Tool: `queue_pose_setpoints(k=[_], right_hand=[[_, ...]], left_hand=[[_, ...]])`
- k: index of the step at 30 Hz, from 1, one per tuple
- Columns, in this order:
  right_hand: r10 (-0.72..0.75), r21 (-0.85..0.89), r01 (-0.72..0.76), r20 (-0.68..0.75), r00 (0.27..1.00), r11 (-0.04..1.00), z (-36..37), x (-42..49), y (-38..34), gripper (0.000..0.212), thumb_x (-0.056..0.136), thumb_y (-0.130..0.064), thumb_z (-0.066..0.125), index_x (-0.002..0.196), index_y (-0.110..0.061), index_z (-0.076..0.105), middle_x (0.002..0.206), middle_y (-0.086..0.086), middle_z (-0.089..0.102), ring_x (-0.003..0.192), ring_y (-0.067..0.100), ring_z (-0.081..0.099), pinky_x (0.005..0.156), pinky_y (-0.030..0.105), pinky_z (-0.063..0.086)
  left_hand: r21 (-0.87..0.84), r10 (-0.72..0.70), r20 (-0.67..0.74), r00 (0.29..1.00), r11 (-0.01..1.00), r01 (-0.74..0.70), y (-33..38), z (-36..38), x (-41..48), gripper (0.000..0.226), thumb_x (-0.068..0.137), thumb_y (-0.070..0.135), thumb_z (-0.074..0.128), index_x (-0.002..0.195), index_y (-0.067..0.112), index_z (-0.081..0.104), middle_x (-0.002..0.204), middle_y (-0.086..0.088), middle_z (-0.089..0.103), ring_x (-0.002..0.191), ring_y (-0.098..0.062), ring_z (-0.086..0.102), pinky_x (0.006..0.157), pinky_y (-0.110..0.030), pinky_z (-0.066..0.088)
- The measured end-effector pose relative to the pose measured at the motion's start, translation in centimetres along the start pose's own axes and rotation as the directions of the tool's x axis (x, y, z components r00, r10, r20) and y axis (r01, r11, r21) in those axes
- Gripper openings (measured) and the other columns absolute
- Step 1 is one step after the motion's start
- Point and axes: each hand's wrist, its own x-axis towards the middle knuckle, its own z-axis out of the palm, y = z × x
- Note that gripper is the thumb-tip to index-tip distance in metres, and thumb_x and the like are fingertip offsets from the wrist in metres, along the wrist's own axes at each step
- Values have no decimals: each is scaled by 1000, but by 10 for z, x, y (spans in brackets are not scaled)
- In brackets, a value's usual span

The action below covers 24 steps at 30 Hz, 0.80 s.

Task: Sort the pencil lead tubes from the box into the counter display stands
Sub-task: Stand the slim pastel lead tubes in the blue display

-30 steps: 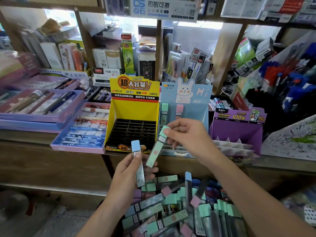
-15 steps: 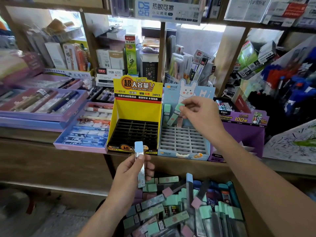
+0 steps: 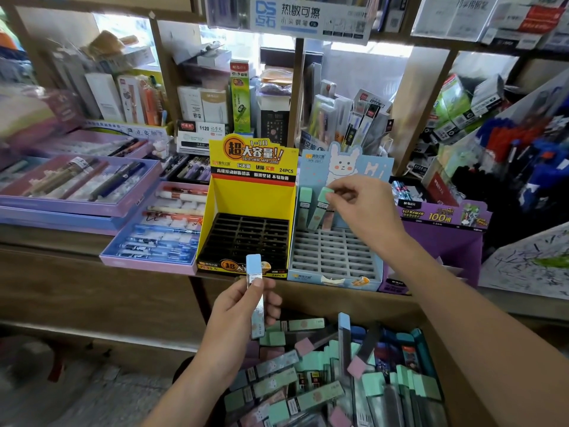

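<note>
My right hand point(image 3: 358, 204) pinches the cap of a green lead tube point(image 3: 320, 208) standing tilted in the back row of the pale blue rabbit display stand point(image 3: 335, 257). Another green tube point(image 3: 304, 204) stands left of it, and a pink one sits partly hidden behind my fingers. My left hand point(image 3: 237, 312) holds a blue-capped lead tube point(image 3: 255, 297) upright above the cardboard box point(image 3: 455, 380), which is full of green, pink and blue tubes. The yellow display stand point(image 3: 249, 211) with a black grid has nothing in its slots.
A purple display stand point(image 3: 443, 235) stands right of the blue one. Lilac trays of pens point(image 3: 154, 229) lie to the left on the wooden counter point(image 3: 92, 272). Shelves of stationery rise behind, and a rack of blue and red pens point(image 3: 523, 155) crowds the right.
My right hand carried the green tube up from over the box to the back row of the blue stand. The left hand stayed put with the blue-capped tube.
</note>
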Motion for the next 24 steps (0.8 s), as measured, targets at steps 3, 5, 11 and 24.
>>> queue_pose_setpoints(k=[3,5,11,24], right_hand=[[-34,-19,34,-8,999,999,-1,0,-2,17,92,-13,75,109,-9,79,94,2,72,76,3,61,74,3,46],[-40,-29,40,6,999,999,-1,1,-2,16,93,-13,75,108,-10,79,95,3,73,80,10,63,77,10,49],[-28,-57,31,54,998,998,0,5,0,20,93,-12,73,113,-10,78,92,-2,68,82,13,62,86,27,52],[-9,-252,63,209,978,966,19,3,13,16,100,-10,63,101,-6,78,91,11,78,86,26,72,84,45,59]], left_hand=[[-1,2,2,1000,1000,-2,0,0,0,30,102,34,54,99,15,76,87,-13,72,74,-21,65,66,-28,55],[-6,5,8,1000,1000,-5,0,0,0,31,99,37,56,99,15,76,87,-12,72,74,-21,64,66,-28,55],[-20,15,16,1000,1000,-14,1,1,1,35,90,44,59,97,15,76,85,-12,72,72,-20,64,64,-27,55],[-12,15,17,1000,1000,-15,1,-1,0,33,92,42,58,99,16,77,86,-12,72,73,-20,64,65,-26,55]])
